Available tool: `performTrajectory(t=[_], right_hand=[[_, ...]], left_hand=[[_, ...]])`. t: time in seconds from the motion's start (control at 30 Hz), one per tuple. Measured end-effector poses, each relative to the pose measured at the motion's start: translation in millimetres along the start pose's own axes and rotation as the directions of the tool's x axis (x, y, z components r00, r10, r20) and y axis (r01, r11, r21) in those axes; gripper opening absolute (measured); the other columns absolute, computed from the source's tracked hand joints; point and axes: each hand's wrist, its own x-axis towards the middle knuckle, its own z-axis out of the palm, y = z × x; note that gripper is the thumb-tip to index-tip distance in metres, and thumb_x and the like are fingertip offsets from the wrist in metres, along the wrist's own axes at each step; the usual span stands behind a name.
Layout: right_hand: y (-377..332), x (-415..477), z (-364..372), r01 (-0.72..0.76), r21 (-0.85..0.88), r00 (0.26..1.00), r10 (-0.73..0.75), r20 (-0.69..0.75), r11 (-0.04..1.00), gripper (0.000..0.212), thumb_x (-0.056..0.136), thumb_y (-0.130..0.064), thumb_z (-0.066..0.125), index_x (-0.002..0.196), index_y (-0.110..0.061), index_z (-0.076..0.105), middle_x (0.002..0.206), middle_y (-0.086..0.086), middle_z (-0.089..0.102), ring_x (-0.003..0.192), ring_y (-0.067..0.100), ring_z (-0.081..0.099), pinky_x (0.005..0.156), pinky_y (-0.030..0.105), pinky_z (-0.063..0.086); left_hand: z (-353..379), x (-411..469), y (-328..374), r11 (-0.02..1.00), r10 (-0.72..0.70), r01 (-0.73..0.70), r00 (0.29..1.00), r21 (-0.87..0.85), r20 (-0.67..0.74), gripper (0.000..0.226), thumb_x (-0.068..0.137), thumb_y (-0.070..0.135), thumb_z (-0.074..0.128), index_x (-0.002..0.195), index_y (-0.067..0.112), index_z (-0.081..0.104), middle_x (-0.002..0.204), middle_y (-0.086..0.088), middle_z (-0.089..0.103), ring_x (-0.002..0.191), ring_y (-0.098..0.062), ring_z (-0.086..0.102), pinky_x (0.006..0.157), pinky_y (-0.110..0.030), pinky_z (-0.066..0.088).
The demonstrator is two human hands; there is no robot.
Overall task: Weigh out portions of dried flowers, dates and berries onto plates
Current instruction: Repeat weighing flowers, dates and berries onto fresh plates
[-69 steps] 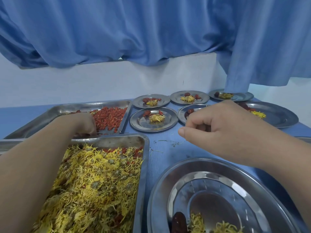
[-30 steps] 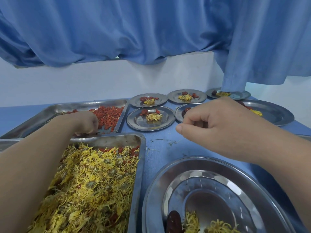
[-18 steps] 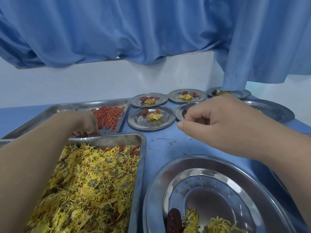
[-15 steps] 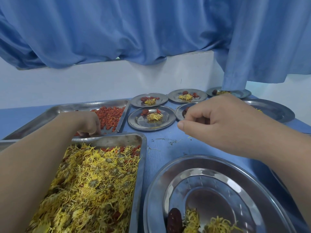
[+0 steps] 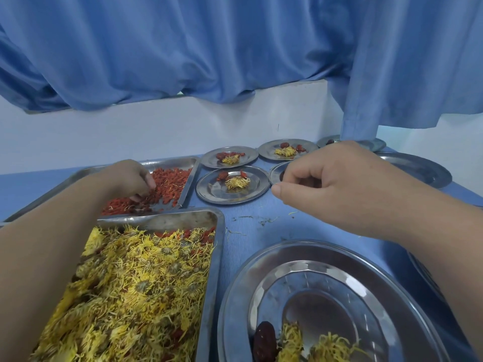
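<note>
Berries [image 5: 170, 184] fill far tray [image 5: 167, 163], long axis along table back edge; left hand [image 5: 130, 178] fingers dig in, grasp unclear. Right hand [image 5: 339, 189] curled, pinching, over bare table [image 5: 251, 220].

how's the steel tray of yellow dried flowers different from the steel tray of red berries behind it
The rectangular steel tray of yellow dried flowers sits nearest and is heaped almost full; the rectangular steel tray of red berries lies farther back, with much bare metal showing. The left hand reaches into the berry tray; no hand touches the flower tray. Both are shallow metal trays.
</note>
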Motion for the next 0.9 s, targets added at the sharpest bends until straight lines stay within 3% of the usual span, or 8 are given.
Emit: performTrajectory(t=[0.13,0.23,0.37,0.5,0.77,0.9], right_hand=[[-0.6,-1.3,-1.6,-0.023,0.019,1.000,0.023,0.002,1.000,0.037,0.079,-0.042,0.054,0.057,-0.013,0.058,0.050,-0.015,0.049,0.050,0.002,0.047,0.051,0.009,0.037],[0.5,-1.9,-3.3,-0.059,0.038,0.998,0.059,0.000,0.998,0.036,0.081,-0.042,0.057,0.053,-0.019,0.056,0.047,-0.014,0.049,0.049,0.002,0.046,0.052,0.008,0.037],[0.4,-3.1,-7.3,-0.077,0.062,0.997,0.078,-0.011,0.995,0.036,0.083,-0.040,0.060,0.054,-0.019,0.058,0.046,-0.013,0.049,0.046,0.005,0.044,0.047,0.010,0.036],[-3.6,-5.8,-15.6,-0.084,0.080,0.996,0.087,-0.029,0.993,0.037,0.083,-0.039,0.061,0.055,-0.016,0.057,0.045,-0.012,0.047,0.043,0.005,0.041,0.042,0.010,0.035],[-14.8,-13.3,-40.8,-0.063,0.062,0.991,0.069,-0.113,0.996,0.034,0.086,-0.036,0.063,0.064,-0.009,0.064,0.051,-0.001,0.047,0.046,0.006,0.039,0.043,0.015,0.032],[-22.9,-21.4,-56.3,-0.046,0.061,0.990,0.054,-0.132,0.997,0.035,0.086,-0.035,0.061,0.066,-0.008,0.064,0.052,0.002,0.050,0.045,0.007,0.040,0.043,0.017,0.033]], left_hand=[[2.4,-7.1,-0.1,0.974,-0.009,0.010,1.000,-0.228,0.006,0.015,0.087,-0.010,0.060,0.092,0.003,0.068,0.101,-0.015,0.066,0.087,-0.026,0.068,0.068,-0.029,0.054],[3.8,-14.0,6.3,0.855,-0.034,0.076,0.995,-0.513,0.090,0.020,0.090,-0.013,0.055,0.099,0.002,0.065,0.111,-0.012,0.060,0.096,-0.021,0.061,0.069,-0.027,0.054],[2.1,-37.1,31.2,0.609,0.024,0.228,0.952,-0.760,0.304,0.030,0.087,-0.015,0.048,0.107,0.002,0.062,0.089,-0.010,0.065,0.082,-0.018,0.063,0.058,-0.021,0.058],[6.7,-74.3,64.1,0.503,0.142,0.254,0.919,-0.826,0.369,0.030,0.075,-0.011,0.052,0.098,0.003,0.064,0.078,-0.009,0.069,0.066,-0.014,0.070,0.059,-0.022,0.060],[35.3,-165.9,137.8,0.583,0.419,0.126,0.800,-0.803,0.430,0.022,0.071,-0.008,0.060,0.091,0.002,0.065,0.079,-0.013,0.068,0.065,-0.018,0.069,0.061,-0.024,0.058],[59.2,-200.9,160.7,0.782,0.458,-0.149,0.796,-0.605,0.396,0.017,0.085,-0.007,0.064,0.093,0.007,0.068,0.087,-0.014,0.073,0.072,-0.018,0.071,0.069,-0.022,0.056]])
